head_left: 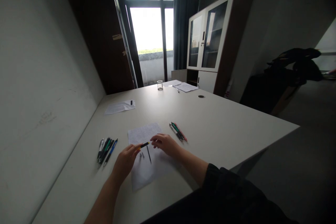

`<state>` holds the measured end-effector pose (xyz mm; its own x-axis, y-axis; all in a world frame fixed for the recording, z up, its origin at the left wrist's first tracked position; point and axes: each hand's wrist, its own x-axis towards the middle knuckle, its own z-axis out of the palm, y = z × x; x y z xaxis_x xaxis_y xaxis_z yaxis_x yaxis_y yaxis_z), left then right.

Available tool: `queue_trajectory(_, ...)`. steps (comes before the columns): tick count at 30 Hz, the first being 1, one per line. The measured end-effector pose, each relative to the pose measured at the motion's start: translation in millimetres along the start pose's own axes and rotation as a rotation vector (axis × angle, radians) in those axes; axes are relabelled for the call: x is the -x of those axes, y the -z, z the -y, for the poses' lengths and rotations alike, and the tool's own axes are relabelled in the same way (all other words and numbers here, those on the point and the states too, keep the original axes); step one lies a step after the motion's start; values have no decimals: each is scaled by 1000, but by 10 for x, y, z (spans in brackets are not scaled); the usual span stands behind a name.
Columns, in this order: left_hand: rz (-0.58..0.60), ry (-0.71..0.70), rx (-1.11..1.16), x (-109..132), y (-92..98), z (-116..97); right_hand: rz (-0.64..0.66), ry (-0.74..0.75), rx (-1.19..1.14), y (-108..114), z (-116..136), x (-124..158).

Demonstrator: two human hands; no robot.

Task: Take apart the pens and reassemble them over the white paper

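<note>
My left hand (126, 159) is closed on a black and yellow pen barrel (144, 145), which it holds tilted above a sheet of lined paper (143, 129). Close to the barrel's far end, my right hand (164, 143) has its fingers curled together; whatever they hold, if anything, is too small to make out. On the paper below lie a thin dark pen refill (149, 155) and a couple of small metallic pen parts (142, 155).
A bunch of pens (106, 150) lies to the left, and several more pens (177, 132) lie right of the paper. Further back are a plastic-sleeved sheet (120, 107), a glass cup (160, 85) and papers (186, 87). A wall (52, 94) borders the table's left side.
</note>
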<state>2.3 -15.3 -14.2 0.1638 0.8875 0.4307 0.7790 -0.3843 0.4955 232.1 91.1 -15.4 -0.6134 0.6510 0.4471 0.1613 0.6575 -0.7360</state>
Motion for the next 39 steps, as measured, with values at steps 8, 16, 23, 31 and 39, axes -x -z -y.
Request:
queue_trajectory(8,13,19,-13,-1,-2,-7,-24,-44,-2,-21,17,12)
queue_trajectory(16,4,-7,-17,-9,-1,-24,-32,59,111,18,88,8)
queue_trajectory(23,6,-22,-21,1,-31,40,-49,100,76,34,105,5)
queue_trajectory(31,21,-17,-10,-4,-13,-3,-89,75,21,16,108,10)
queue_trajectory(39,44,4,7,-8,0,-47,-75,33,-38,13,113,7)
